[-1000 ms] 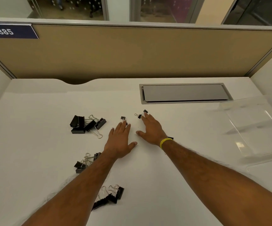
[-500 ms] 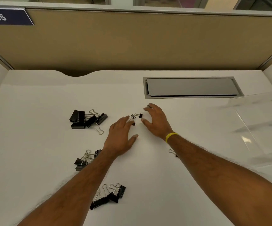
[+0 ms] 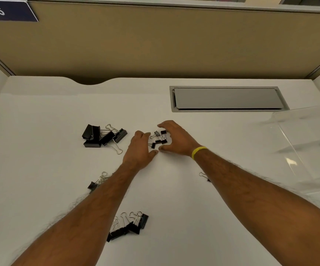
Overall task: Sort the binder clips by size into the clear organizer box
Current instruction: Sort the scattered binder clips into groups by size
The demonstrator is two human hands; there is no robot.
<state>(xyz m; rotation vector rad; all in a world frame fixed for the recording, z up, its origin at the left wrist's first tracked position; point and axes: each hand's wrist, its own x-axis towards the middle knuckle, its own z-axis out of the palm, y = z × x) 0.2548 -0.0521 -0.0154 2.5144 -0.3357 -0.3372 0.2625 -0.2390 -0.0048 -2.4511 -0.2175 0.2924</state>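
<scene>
Cupping a little heap of the smallest binder clips [image 3: 158, 139] between them, the left hand [image 3: 139, 148] and right hand [image 3: 176, 139] rested on the counter [image 3: 40, 166] with thumbs almost meeting. Both sets of fingers [image 3: 164, 124] were curved and apart, fencing the clips in rather than pinching any, and nothing was lifted. The clear organizer box [image 3: 305, 150] stood well apart at the right edge; no clips showed in it, and its compartments could not be made out.

A scoop of this many loose clips would probably shed some, since their wire handles interlock unevenly and the gap between the palms was wide. The left forearm lay over a mid-sized group [image 3: 95, 184], so dragging it back could push those toward the near pile [image 3: 130, 226] and mix sizes. One stray clip [image 3: 203, 175] sat just beside the right forearm, half hidden, and might be swept aside or overlooked. The large clips [image 3: 101, 138] lay near the left hand's knuckles.
</scene>
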